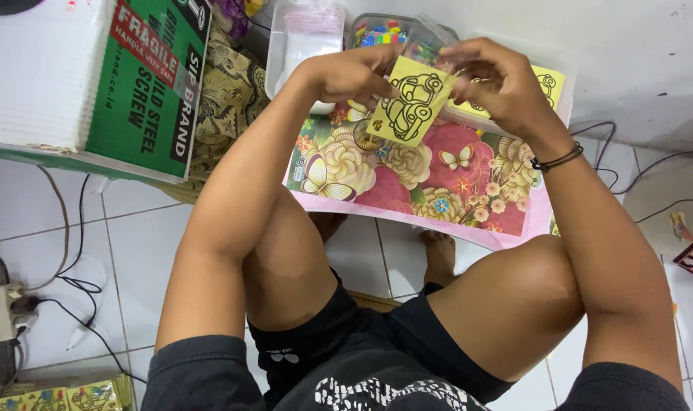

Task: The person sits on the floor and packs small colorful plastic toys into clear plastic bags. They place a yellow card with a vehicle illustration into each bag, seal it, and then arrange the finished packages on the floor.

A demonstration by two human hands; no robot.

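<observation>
Both hands are raised over a flowered tabletop (407,179). The left hand (354,74) pinches the upper left edge of a yellow card (409,103) printed with a black line drawing of a car. The right hand (495,80) is curled at the card's upper right corner, fingers pinching a clear sleeve (426,46) against it. Just behind stand plastic trays (304,38), one holding coloured bits. A cardboard box (87,76) sits to the left.
</observation>
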